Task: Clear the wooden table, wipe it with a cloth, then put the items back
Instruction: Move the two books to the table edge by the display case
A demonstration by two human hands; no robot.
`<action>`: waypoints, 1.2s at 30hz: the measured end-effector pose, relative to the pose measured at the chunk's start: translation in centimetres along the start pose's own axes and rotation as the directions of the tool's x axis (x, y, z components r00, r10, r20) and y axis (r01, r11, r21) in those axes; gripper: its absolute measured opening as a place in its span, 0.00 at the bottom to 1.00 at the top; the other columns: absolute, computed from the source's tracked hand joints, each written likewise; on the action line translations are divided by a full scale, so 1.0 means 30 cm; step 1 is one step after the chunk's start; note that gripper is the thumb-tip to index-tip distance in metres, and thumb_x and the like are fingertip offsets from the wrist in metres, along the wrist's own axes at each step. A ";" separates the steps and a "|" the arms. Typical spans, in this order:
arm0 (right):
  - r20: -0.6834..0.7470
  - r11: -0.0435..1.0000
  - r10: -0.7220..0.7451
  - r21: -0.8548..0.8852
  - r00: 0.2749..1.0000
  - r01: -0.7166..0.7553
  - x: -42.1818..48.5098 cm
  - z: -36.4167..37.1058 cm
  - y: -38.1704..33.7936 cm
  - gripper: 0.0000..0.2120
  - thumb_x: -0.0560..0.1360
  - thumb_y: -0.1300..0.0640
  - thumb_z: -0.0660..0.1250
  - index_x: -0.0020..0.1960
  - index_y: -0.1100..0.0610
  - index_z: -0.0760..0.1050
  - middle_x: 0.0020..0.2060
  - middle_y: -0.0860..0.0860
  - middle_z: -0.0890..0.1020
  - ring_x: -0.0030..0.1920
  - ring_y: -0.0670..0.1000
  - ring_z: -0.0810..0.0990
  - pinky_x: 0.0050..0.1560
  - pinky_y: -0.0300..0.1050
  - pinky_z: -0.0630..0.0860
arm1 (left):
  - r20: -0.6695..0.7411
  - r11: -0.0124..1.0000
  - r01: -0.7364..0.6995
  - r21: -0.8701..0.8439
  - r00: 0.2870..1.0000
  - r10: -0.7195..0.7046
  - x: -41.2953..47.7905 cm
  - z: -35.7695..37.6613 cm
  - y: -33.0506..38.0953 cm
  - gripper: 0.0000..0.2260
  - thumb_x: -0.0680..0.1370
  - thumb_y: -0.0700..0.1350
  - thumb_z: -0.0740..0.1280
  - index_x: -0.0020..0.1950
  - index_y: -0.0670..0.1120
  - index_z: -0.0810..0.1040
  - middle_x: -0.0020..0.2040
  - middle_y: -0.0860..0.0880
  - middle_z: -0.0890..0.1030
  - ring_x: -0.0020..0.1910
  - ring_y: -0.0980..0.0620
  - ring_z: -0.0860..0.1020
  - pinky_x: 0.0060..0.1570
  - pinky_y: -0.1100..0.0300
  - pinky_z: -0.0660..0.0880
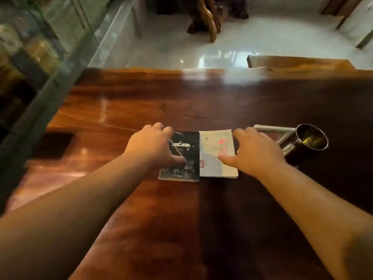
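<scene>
Two books lie side by side on the glossy wooden table [125,102]. The black book [186,168] is on the left, the white book with red characters [214,160] touches it on the right. My left hand [150,145] rests on the black book's left edge with its thumb on the cover, fingers spread. My right hand [256,152] sits at the white book's right edge, thumb on its cover. Neither book is lifted. No cloth is in view.
A dark metal cup [308,142] stands right of my right hand, partly on a white-framed flat object [270,129]. A glass cabinet [40,57] flanks the table's left side. A wooden bench [298,61] lies beyond the far edge, and a carved root piece [207,19] stands on the pale floor.
</scene>
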State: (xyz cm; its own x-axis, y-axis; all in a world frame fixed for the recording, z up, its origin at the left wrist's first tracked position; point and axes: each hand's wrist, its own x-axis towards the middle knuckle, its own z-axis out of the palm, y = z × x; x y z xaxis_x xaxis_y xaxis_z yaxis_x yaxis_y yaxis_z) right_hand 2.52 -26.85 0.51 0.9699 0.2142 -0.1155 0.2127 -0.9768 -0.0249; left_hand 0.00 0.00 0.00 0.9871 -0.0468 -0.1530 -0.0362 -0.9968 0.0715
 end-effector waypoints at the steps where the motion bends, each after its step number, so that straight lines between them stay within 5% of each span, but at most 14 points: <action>1: 0.002 1.000 0.002 -0.008 1.000 -0.002 0.015 0.051 0.007 0.41 0.67 0.23 0.66 0.69 0.50 0.72 0.57 0.52 0.78 0.57 0.59 0.80 0.45 0.54 0.77 | 0.017 1.000 -0.008 0.009 1.000 0.008 0.028 0.051 0.011 0.43 0.62 0.80 0.65 0.67 0.54 0.73 0.61 0.49 0.77 0.60 0.45 0.76 0.49 0.47 0.78; 8: 0.091 0.996 0.086 0.018 0.992 -0.088 0.076 0.345 0.009 0.34 0.70 0.28 0.70 0.65 0.51 0.72 0.46 0.49 0.72 0.49 0.58 0.81 0.36 0.50 0.73 | 0.187 0.989 0.146 0.039 0.971 -0.151 0.112 0.349 0.055 0.48 0.62 0.81 0.66 0.73 0.53 0.67 0.65 0.44 0.75 0.60 0.40 0.78 0.46 0.47 0.79; 13: 0.146 0.974 0.191 0.093 0.971 -0.206 0.116 0.459 -0.009 0.36 0.72 0.35 0.76 0.69 0.52 0.64 0.54 0.55 0.75 0.51 0.59 0.81 0.31 0.47 0.70 | 0.261 0.950 0.305 -0.062 0.924 -0.280 0.135 0.446 0.064 0.51 0.59 0.78 0.73 0.73 0.53 0.61 0.63 0.43 0.69 0.56 0.39 0.79 0.41 0.49 0.77; 16: 0.176 0.951 0.264 0.118 0.948 -0.287 0.136 0.477 -0.012 0.43 0.70 0.35 0.78 0.72 0.53 0.60 0.61 0.59 0.74 0.56 0.59 0.80 0.37 0.46 0.72 | 0.290 0.908 0.391 -0.149 0.895 -0.338 0.155 0.448 0.058 0.54 0.54 0.75 0.78 0.70 0.54 0.58 0.63 0.43 0.67 0.56 0.38 0.79 0.43 0.48 0.79; 22: 0.225 0.903 0.336 0.198 0.915 -0.381 0.152 0.480 0.001 0.49 0.66 0.37 0.82 0.72 0.59 0.59 0.63 0.60 0.76 0.59 0.58 0.79 0.43 0.46 0.74 | 0.364 0.851 0.480 -0.214 0.848 -0.387 0.179 0.455 0.038 0.68 0.51 0.73 0.81 0.80 0.54 0.45 0.72 0.38 0.69 0.66 0.35 0.75 0.57 0.40 0.80; 25: 0.242 0.881 0.359 0.232 0.901 -0.413 0.145 0.489 0.005 0.49 0.68 0.39 0.82 0.74 0.59 0.57 0.61 0.58 0.79 0.55 0.57 0.82 0.34 0.44 0.73 | 0.365 0.830 0.477 -0.290 0.856 -0.365 0.173 0.462 0.019 0.70 0.55 0.70 0.82 0.82 0.51 0.40 0.72 0.40 0.74 0.62 0.38 0.79 0.51 0.46 0.80; 28: 0.237 0.812 0.388 0.369 0.891 -0.452 0.133 0.503 0.011 0.36 0.73 0.48 0.81 0.68 0.57 0.61 0.59 0.57 0.81 0.54 0.58 0.84 0.31 0.44 0.75 | 0.350 0.764 0.506 -0.401 0.855 -0.383 0.158 0.481 -0.023 0.48 0.69 0.65 0.78 0.77 0.43 0.58 0.66 0.41 0.78 0.58 0.40 0.80 0.46 0.50 0.79; 31: 0.267 0.729 0.399 0.488 0.877 -0.480 0.137 0.515 0.023 0.18 0.79 0.61 0.70 0.64 0.58 0.66 0.59 0.58 0.83 0.52 0.59 0.84 0.36 0.51 0.82 | 0.381 0.600 0.528 -0.601 0.849 -0.366 0.131 0.503 -0.075 0.23 0.80 0.57 0.70 0.67 0.46 0.70 0.57 0.48 0.79 0.52 0.46 0.79 0.44 0.51 0.78; 33: 0.315 0.632 0.393 0.590 0.864 -0.503 0.143 0.516 0.029 0.16 0.78 0.67 0.64 0.65 0.60 0.72 0.57 0.58 0.83 0.48 0.59 0.86 0.38 0.57 0.85 | 0.397 0.451 0.518 -0.727 0.853 -0.338 0.105 0.513 -0.115 0.15 0.82 0.53 0.69 0.65 0.48 0.74 0.56 0.49 0.81 0.52 0.47 0.81 0.50 0.47 0.80; 36: 0.362 0.385 0.405 0.765 0.839 -0.516 0.144 0.489 0.010 0.19 0.78 0.70 0.61 0.66 0.56 0.74 0.59 0.54 0.83 0.47 0.53 0.84 0.32 0.50 0.85 | 0.412 0.268 0.501 -0.823 0.851 -0.326 0.046 0.499 -0.202 0.11 0.82 0.48 0.70 0.64 0.50 0.76 0.56 0.49 0.84 0.52 0.46 0.84 0.57 0.42 0.80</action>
State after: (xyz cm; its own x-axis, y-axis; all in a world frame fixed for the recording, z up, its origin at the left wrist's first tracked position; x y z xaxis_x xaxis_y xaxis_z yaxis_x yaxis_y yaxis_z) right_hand 5.04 -26.20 -14.57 0.8575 -0.2164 -0.4667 -0.5092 -0.4865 -0.7100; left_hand -0.77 5.01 -15.41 0.7875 0.2581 -0.5597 0.6132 -0.2366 0.7536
